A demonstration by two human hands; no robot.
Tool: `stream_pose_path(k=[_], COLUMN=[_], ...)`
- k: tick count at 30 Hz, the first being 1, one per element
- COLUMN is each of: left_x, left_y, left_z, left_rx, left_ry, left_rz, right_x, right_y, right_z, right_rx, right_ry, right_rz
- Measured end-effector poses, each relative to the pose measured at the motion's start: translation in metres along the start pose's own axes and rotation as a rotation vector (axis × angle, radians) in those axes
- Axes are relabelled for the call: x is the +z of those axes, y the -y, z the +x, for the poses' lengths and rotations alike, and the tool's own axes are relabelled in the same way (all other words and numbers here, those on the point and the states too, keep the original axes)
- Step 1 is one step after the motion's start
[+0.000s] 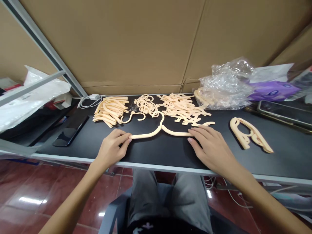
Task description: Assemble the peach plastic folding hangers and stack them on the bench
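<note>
Hanger [161, 130] between left grip [113, 148], right grip [209, 146] (touching).

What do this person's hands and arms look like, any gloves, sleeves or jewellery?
The left hand and right hand are bare: no gloves, and no rings that I can see. The left forearm and right forearm are uncovered too, with no sleeve, watch or bracelet in view down to the picture's lower edge.

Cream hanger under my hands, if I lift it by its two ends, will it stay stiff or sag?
Probably slightly springy: the hanger has long, thin arms meeting at a narrow stem. Likely very light, since it looks like slim plastic strips. It may slide easily, lying flat on the smooth black table.
</note>
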State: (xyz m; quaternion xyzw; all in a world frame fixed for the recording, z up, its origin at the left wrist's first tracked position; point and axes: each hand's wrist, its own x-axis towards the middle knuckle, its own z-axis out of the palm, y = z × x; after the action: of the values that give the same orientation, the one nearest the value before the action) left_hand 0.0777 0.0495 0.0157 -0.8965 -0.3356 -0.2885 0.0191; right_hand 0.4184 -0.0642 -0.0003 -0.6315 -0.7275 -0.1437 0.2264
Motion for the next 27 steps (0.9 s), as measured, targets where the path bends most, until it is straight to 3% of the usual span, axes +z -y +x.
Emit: stream_pose_path(k=[5,11,15,22,27], left_x=[0.003,0.001,0.000,-0.006,-0.014], left_y=[-0.001,-0.004,-0.004,-0.003,-0.001], left_z=[-0.001,-0.003,-0.004,-0.004,-0.012], left_rx=[-0.074,-0.069,-0.047,0.123,0.097], left_ry=[-0.037,-0.078,-0.081,-0.119,-0.028], left_rz=[0.073,0.213,0.168,0.046,-0.024], right_x=[-0.002,0.002,0.003,-0.001,-0.001], right_y=[0.002,0.004,0.004,0.003,0.004], right_z=[-0.004,0.000,0.001,-0.005,-0.004], right_rx=[-0.041,-0.030,-0.018,-0.056,-0.075], right_ry=[-0.030,-0.018,-0.028,-0.124,-0.067], right_rz=[0.054,0.156,0.222,0.278,0.309])
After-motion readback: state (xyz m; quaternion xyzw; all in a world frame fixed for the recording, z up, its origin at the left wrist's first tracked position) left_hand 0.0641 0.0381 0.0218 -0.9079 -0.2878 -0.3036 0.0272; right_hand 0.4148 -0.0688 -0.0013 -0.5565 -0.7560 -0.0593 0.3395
